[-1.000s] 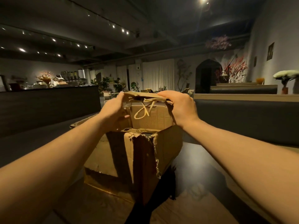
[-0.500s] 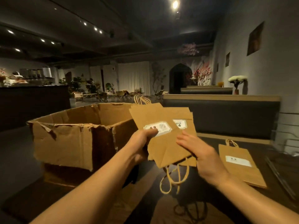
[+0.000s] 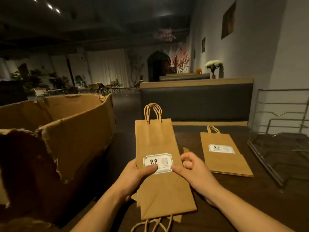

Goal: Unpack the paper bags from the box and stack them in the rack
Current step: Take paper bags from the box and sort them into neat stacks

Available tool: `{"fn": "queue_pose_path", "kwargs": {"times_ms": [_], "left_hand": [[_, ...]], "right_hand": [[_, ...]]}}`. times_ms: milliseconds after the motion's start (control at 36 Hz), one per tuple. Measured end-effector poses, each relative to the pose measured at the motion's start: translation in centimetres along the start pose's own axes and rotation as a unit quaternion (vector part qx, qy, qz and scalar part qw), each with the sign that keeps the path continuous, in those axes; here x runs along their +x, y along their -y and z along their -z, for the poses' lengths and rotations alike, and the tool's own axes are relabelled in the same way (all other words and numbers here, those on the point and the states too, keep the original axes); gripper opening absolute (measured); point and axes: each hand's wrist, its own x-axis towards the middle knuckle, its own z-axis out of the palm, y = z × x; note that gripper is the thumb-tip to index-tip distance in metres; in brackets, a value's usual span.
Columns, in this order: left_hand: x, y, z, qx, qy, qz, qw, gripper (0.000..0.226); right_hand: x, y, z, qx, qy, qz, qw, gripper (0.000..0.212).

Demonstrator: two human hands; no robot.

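I hold a small bundle of flat brown paper bags (image 3: pixel 158 143) with a white "9.9" label, handles pointing away, above the dark table. My left hand (image 3: pixel 138 173) grips its left edge with the thumb on the label. My right hand (image 3: pixel 192 169) pinches the right edge, thumb on the label corner. More bags sit under the top one, their handles hanging at the bottom. The torn cardboard box (image 3: pixel 55 141) stands open on the left. Another flat stack of bags (image 3: pixel 224 153) lies on the table to the right. The wire rack (image 3: pixel 280 141) sits at the far right.
A dark wooden table (image 3: pixel 250 198) carries everything. A padded bench back (image 3: pixel 195 101) runs behind it. The grey wall rises at the right behind the rack. The room beyond is dim, with chairs and plants far off.
The bags came out of the box and moved right over the table. They were turned so the label faces me and the handles point away. My view swung right, showing the rack.
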Motion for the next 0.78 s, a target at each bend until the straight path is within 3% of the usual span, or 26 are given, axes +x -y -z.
{"fn": "queue_pose_path", "kwargs": {"times_ms": [167,306,444,583,778], "left_hand": [[0.6,0.2,0.0,-0.020,-0.025,-0.012,0.999,0.035],[0.7,0.2,-0.3,-0.052,-0.061,0.021,0.997,0.042],[0.5,0.4,-0.4,-0.045,-0.069,0.024,0.996,0.038],[0.1,0.6,-0.2,-0.069,-0.062,0.020,0.996,0.034],[-0.3,0.5,-0.2,-0.070,-0.070,-0.008,0.995,0.032]], "right_hand": [[0.9,-0.1,0.2,0.029,-0.002,0.006,1.000,0.005],[0.9,-0.2,0.8,0.094,-0.001,-0.039,0.995,0.016],[0.9,-0.2,1.0,0.116,-0.057,-0.044,0.991,0.019],[0.7,0.1,1.6,0.259,-0.106,-0.073,0.957,0.026],[1.0,0.3,2.1,0.300,-0.131,-0.093,0.940,0.026]]}}
